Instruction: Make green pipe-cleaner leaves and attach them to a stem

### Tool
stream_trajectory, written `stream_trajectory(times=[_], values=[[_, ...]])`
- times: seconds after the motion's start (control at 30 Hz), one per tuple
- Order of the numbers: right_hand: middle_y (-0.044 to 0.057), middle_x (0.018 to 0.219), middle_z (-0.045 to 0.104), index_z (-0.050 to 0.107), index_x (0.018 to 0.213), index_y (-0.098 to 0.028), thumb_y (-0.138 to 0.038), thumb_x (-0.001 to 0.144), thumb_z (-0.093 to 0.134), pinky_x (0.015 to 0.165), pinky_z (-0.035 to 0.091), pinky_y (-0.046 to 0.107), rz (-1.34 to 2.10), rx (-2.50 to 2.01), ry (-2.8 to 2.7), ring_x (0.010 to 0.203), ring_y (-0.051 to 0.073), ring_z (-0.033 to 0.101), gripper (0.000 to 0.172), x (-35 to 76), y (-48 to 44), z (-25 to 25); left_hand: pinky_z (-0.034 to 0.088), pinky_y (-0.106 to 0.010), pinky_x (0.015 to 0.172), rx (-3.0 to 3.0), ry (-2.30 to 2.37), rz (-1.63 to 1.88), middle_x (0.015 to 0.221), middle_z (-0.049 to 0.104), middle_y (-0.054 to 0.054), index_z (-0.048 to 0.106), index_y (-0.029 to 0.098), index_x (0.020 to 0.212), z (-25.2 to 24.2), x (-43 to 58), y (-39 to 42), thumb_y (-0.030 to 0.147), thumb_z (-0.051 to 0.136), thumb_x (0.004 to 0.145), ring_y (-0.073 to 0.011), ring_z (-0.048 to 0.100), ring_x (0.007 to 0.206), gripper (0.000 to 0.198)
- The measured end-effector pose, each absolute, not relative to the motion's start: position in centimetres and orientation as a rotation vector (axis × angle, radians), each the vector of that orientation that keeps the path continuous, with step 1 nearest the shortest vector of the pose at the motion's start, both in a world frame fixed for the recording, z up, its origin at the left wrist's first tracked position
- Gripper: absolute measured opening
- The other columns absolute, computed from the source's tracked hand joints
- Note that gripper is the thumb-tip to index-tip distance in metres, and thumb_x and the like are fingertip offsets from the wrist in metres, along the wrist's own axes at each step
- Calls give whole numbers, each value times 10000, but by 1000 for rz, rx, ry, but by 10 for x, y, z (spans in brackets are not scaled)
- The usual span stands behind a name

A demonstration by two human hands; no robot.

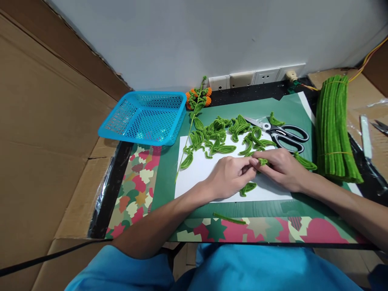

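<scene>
Above a white sheet of paper [194, 186], my left hand [232, 176] and my right hand [280, 167] meet at the fingertips. Between them they pinch a small green pipe cleaner leaf [262, 161], its lower part covered by my fingers. Both hands are closed. Behind them lies a loose spread of green pipe cleaner leaves [216, 129], bent into pointed loops. One more leaf [247, 188] rests on the paper below my hands. A short straight pipe cleaner [229, 218] lies near the front edge. Scissors [283, 133] with black and grey handles lie partly open beyond my right hand.
A blue mesh basket [145, 117] stands at the back left. Beside it lies a stem with orange flowers [198, 99]. A thick bundle of green pipe cleaners [335, 129] stretches along the right. Wall sockets [266, 76] line the back; a knife [365, 136] lies far right.
</scene>
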State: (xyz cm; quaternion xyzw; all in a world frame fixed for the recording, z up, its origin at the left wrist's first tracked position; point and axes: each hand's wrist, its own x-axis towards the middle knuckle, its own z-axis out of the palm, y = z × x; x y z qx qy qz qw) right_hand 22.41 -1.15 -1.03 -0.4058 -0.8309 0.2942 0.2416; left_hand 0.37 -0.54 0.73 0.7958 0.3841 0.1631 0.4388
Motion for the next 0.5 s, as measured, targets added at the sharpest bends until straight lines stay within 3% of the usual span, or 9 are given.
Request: stream_trajectory(times=[0.5], values=[[-23, 634, 543, 550, 802, -214, -348, 1072, 469, 604, 327, 281, 802, -1105, -2267, 556, 134, 479, 312, 224, -12, -11, 326, -243, 598, 1966, 951, 414, 661, 589, 30, 722, 170, 905, 9, 4, -6, 286, 563, 1008, -118, 501, 603, 222]])
